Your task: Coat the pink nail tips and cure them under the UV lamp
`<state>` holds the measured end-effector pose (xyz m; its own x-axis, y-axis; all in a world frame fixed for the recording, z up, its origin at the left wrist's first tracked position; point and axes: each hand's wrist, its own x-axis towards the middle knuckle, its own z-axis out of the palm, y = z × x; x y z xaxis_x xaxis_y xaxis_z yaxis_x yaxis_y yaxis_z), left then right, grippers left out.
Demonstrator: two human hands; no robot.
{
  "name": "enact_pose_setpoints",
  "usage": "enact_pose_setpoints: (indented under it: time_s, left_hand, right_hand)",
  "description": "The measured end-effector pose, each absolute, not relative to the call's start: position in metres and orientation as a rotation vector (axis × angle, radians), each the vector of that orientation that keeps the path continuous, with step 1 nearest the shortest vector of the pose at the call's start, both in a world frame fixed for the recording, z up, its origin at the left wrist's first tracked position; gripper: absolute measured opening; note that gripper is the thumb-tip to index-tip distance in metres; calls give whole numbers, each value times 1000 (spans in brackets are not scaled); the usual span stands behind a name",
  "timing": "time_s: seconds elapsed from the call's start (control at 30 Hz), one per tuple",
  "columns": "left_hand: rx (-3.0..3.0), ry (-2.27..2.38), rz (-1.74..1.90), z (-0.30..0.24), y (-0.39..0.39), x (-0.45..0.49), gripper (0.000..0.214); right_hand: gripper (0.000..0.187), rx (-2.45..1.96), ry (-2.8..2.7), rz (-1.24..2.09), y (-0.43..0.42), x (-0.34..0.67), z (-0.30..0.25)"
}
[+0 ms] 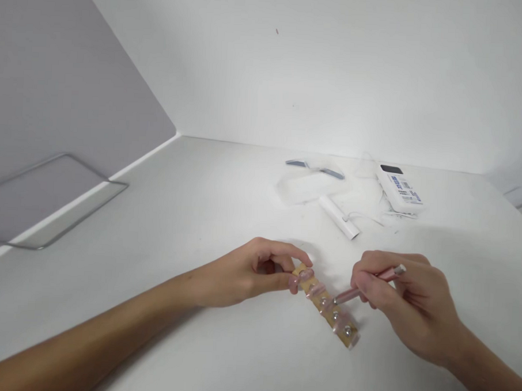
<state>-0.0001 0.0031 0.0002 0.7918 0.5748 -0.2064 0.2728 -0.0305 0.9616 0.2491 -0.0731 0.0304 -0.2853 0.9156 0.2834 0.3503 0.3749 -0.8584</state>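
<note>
At the white tabletop, a slim golden strip with silvery studs is pinched at its far end by the left hand; the pink metallic pen-like tool, gripped in the right hand's fingers, is best guided lightly.

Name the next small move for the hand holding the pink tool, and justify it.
Probably the right hand should make one light, short stroke with the pink tool on the yellowish strip: the tool's tip is at about the strip's middle, though whether it touches is unclear, and the left hand grips the strip's far end, which should steady it.
</note>
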Motion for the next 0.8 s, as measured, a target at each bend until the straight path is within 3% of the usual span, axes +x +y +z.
enact_pose_setpoints:
  time_s: [0.8]
  left_hand:
    - [1493,660,287,-1,7,3,23]
  right_hand:
    - [22,-1004,-1891,915,-72,249,35]
